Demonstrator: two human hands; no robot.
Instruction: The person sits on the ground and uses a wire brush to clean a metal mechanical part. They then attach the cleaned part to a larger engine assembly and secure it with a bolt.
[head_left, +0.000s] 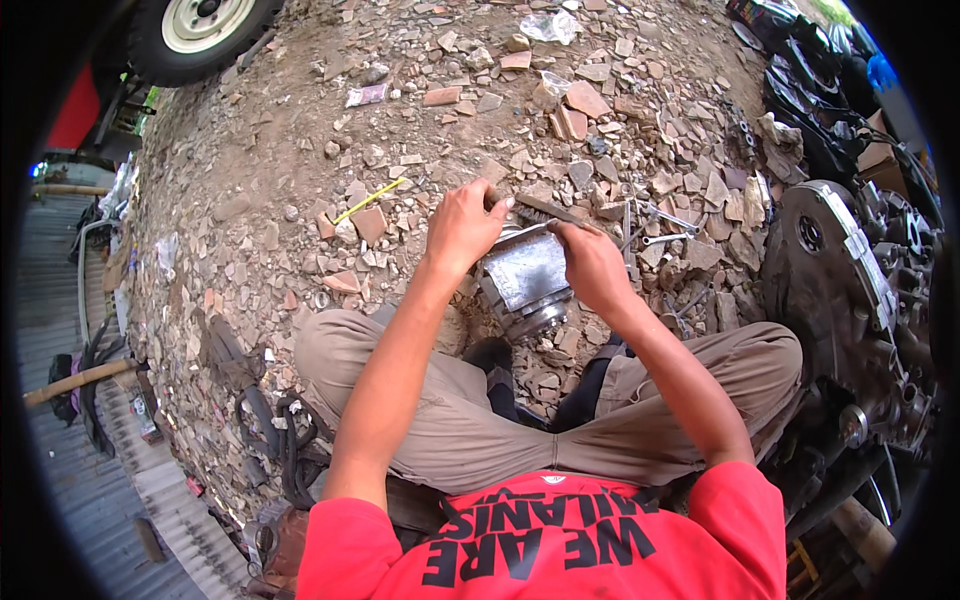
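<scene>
A silvery metal housing with a flange at its far end rests on the rubble between my bent legs. My left hand is curled at the far left edge of the flange, with the thumb bent inward. Its fingertips are partly hidden, but it appears to grip that edge. A wire brush with a narrow wooden handle lies across the flange, bristles over the far edge. The handle is in my right hand, closed round it at the right side of the housing.
Wrenches lie on the stones right of the housing. A large engine block stands at the right. A yellow strip lies ahead on the left. Black hoses are beside my left knee, and a vehicle wheel stands far left.
</scene>
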